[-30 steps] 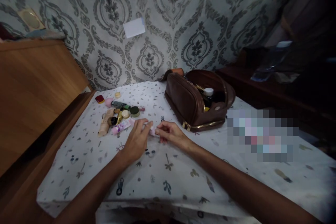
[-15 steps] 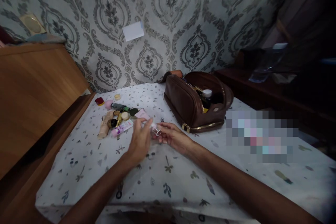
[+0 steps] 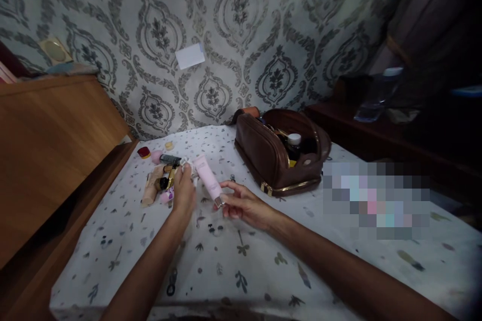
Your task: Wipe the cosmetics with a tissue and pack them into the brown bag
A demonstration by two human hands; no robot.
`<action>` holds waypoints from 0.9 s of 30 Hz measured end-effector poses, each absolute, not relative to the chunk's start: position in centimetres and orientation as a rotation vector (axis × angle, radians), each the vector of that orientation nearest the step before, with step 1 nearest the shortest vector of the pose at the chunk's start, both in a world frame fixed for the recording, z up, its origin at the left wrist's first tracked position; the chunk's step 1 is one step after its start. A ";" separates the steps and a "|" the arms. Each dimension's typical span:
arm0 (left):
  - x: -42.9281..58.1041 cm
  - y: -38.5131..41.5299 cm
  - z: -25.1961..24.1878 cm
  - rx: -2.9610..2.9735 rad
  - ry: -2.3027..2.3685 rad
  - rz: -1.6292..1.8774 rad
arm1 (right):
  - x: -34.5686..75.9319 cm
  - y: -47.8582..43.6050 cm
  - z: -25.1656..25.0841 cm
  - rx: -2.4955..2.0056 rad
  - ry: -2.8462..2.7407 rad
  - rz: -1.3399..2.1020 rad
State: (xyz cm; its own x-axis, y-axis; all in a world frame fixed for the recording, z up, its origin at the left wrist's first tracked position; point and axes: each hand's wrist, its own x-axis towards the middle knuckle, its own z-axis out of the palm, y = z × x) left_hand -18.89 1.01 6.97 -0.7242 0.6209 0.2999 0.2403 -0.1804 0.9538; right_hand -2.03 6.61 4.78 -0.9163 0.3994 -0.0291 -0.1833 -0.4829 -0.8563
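My right hand [image 3: 244,205] grips a pale pink squeeze tube [image 3: 208,178] by its silver cap [image 3: 219,201]. The tube slants up and to the left, with its flat end towards the cosmetics pile. My left hand [image 3: 184,190] is over the right side of that pile, its fingers together. A small whitish thing [image 3: 186,161] shows at its fingertips, too blurred to name. Beside this hand lie a beige tube [image 3: 151,188], a black-capped gold item [image 3: 162,183] and a dark green tube [image 3: 170,159]. A white tube with a purple pattern [image 3: 166,195] is partly hidden behind the hand.
An open brown leather toiletry bag [image 3: 259,153] stands at the back right, with a white-capped bottle [image 3: 294,139] inside. A red jar [image 3: 143,152] lies at the back left. A wooden panel [image 3: 56,145] borders the left. A water bottle [image 3: 378,95] stands far right.
My left hand has moved left, away from my right hand, to the cosmetics pile. The pink tube now shows in full, held by the right hand at its cap.
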 end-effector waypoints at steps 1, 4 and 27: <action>-18.1 1.0 6.9 0.933 1.774 1.988 | -2.1 6.6 4.7 -0.312 -1.378 2.398; -15.5 0.3 6.6 0.835 1.667 1.941 | -2.3 6.6 4.7 -0.308 -1.396 2.286; -16.9 -6.6 8.7 1.474 1.516 1.132 | -1.8 6.4 5.3 -0.419 -1.644 1.980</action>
State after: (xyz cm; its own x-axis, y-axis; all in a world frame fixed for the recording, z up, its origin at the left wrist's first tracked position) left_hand -16.86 -6.62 8.73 -0.0801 0.9939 0.0758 0.3553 -0.0426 0.9338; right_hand -1.84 6.43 5.27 -0.8126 0.5753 0.0937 -0.1980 -0.1213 -0.9727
